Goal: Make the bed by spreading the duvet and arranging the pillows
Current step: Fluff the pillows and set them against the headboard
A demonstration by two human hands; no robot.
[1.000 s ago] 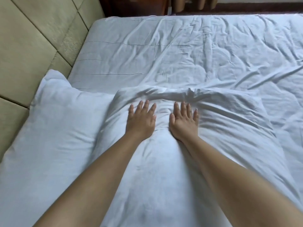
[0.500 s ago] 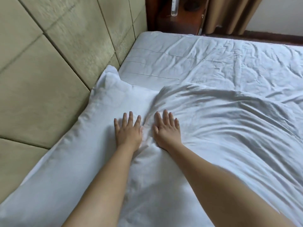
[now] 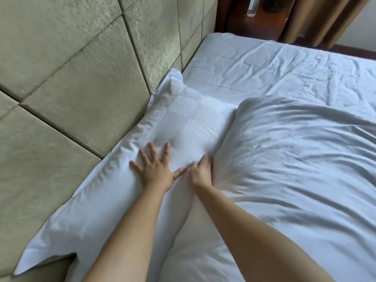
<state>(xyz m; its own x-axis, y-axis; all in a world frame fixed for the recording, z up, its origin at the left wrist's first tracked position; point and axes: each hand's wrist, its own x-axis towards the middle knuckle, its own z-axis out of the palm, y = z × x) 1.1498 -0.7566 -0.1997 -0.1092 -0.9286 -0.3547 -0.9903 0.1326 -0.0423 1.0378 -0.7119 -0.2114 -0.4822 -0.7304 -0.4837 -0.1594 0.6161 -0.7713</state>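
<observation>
Fingers of the left hand are straight and spread wide apart, pressed palm-down on the white pillow that lies along the headboard; the thumb points right, toward the other hand. Fingers of the right hand lie close together, extended and slightly bent, with the tips pushed into the crease where the white pillow meets the second pillow; whether they pinch any fabric there cannot be told. The two hands are just beside each other, the left thumb tip nearly touching the right hand. Both bare forearms enter from the lower edge and converge toward the crease.

The white pillow rests with its long side against the padded, olive-green panelled headboard, one flanged corner pointing toward the far end of the bed. The second pillow, larger in view and greyer in shade, lies immediately right of it, their sides touching along the crease; its cover is heavily wrinkled.

Beyond both pillows the bed is covered in wrinkled white bedding with fold lines, reaching the far edge. Behind the bed stand a dark wooden nightstand and a tan curtain.
</observation>
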